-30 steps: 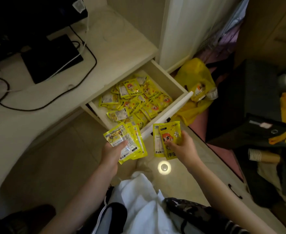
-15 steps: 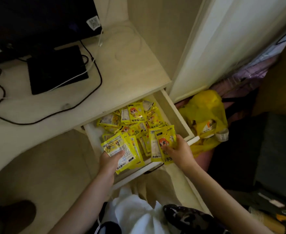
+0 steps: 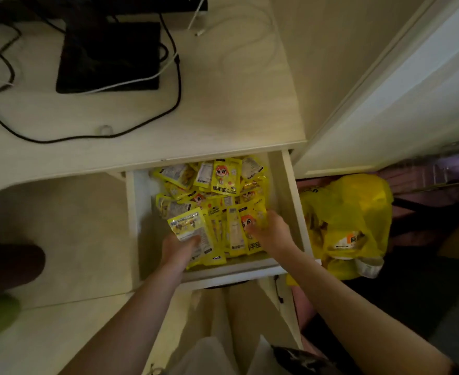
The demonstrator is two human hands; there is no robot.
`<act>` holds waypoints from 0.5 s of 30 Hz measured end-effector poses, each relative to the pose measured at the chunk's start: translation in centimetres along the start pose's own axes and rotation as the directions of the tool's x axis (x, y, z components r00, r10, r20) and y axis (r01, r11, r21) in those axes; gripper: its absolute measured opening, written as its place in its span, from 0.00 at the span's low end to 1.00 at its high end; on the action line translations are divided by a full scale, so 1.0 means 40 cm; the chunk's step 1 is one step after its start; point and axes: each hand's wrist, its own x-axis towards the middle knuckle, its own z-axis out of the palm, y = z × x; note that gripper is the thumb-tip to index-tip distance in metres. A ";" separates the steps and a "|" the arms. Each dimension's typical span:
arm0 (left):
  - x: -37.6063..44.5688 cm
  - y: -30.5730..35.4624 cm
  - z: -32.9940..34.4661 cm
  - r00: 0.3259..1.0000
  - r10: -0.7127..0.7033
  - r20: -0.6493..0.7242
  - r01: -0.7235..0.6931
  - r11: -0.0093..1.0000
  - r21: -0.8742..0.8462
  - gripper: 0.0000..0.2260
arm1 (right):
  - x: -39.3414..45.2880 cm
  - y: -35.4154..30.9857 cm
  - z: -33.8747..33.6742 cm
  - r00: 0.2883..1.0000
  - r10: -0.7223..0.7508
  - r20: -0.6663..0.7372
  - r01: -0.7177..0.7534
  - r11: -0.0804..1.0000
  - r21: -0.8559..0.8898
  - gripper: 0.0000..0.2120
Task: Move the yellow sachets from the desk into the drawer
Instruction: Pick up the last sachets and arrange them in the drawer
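Note:
The open drawer (image 3: 293, 190) under the pale desk (image 3: 223, 109) holds several yellow sachets (image 3: 224, 177) piled in it. My left hand (image 3: 178, 251) is inside the drawer's front part, gripping a fanned bunch of yellow sachets (image 3: 189, 226) with the printed backs up. My right hand (image 3: 273, 234) is beside it, also over the drawer, holding a second bunch of sachets (image 3: 246, 231) that shows a cartoon face. Both bunches are low over the pile; I cannot tell whether they touch it.
A black monitor base (image 3: 109, 58) and black and white cables (image 3: 131, 131) lie on the desk at the back left. A yellow plastic bag (image 3: 350, 217) sits on the floor right of the drawer. A white door (image 3: 401, 98) stands at the right.
Both hands have moved forward with their sachet bunches, from in front of the drawer to over its front part. The view has swung to look straight down into the drawer.

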 end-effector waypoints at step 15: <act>0.149 -0.063 0.072 0.998 -0.002 0.056 -0.007 0.988 0.154 0.20 | 0.150 0.073 0.089 0.997 0.072 0.025 -0.070 0.995 -0.077 0.11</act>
